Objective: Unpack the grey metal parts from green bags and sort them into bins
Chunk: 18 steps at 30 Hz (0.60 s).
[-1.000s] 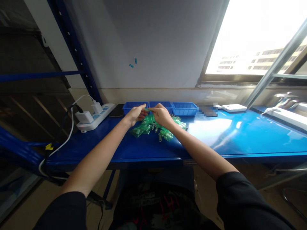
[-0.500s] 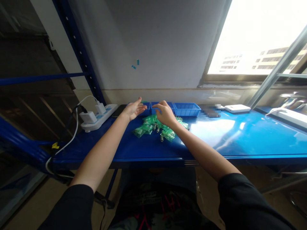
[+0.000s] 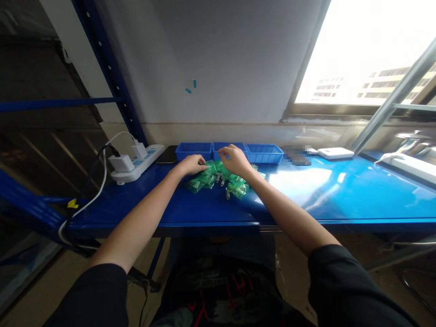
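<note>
A loose pile of small green plastic bags [image 3: 238, 187] lies on the blue table, with small metal cylinders [image 3: 228, 194] among and beside them. At the pile's left edge, my left hand [image 3: 191, 165] is palm down, its fingertips closed on a green bag [image 3: 211, 167]. My right hand [image 3: 235, 161] hovers over the back of the pile, before the middle blue bin [image 3: 215, 150]. Its fingers are curled toward the thumb in a pinch; whatever is between them, if anything, is too small to make out.
A left blue bin [image 3: 194, 150] and a right blue bin [image 3: 265, 154] flank the middle one along the wall. Left of them are a dark phone [image 3: 166, 155] and a white power strip [image 3: 138, 167] with chargers and cables. A white box-like device [image 3: 335, 153] lies toward the right.
My left hand has come down from in front of the left bin to the green bags, turning from an open palm to palm down. My right hand has barely moved.
</note>
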Available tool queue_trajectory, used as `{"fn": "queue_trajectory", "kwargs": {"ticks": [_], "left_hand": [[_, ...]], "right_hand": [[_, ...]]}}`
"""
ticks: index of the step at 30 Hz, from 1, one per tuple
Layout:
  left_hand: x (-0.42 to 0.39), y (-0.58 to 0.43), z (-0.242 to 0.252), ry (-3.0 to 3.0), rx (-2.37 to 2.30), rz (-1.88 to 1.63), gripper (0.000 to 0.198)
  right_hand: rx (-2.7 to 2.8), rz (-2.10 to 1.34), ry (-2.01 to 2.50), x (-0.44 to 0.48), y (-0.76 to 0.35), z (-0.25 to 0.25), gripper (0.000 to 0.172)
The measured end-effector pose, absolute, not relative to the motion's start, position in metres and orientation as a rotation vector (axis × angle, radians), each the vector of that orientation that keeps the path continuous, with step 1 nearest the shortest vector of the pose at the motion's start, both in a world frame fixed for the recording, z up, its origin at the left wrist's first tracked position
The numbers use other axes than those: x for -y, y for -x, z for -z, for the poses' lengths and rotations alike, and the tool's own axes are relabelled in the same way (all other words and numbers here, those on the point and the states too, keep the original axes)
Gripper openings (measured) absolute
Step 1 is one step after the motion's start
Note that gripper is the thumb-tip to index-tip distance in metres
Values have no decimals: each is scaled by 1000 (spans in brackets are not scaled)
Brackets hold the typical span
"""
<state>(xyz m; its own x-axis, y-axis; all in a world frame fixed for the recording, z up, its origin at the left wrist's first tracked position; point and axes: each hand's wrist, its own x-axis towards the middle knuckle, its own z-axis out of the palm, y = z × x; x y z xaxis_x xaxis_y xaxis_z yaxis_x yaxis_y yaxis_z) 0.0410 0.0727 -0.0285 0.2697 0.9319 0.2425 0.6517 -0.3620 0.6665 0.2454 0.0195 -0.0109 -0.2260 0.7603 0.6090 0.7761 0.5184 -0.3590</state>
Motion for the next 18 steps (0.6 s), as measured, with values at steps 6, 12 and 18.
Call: {"fn": "queue_trajectory", "kwargs": {"ticks": [6,12,18], "left_hand": [[-56,-49,10,-1842,-1106,-1173,28],[-40,-61,0,-1571,-862,-1227,38],[-33,-70,3,-1669,-776,-1174,38]], "right_hand": [[1902,-222,1272,-17,-243,7,26],[1389,-1058,1166,-22,-243,3,43],[1105,-1301,1037,-20,-239,2,17]]}}
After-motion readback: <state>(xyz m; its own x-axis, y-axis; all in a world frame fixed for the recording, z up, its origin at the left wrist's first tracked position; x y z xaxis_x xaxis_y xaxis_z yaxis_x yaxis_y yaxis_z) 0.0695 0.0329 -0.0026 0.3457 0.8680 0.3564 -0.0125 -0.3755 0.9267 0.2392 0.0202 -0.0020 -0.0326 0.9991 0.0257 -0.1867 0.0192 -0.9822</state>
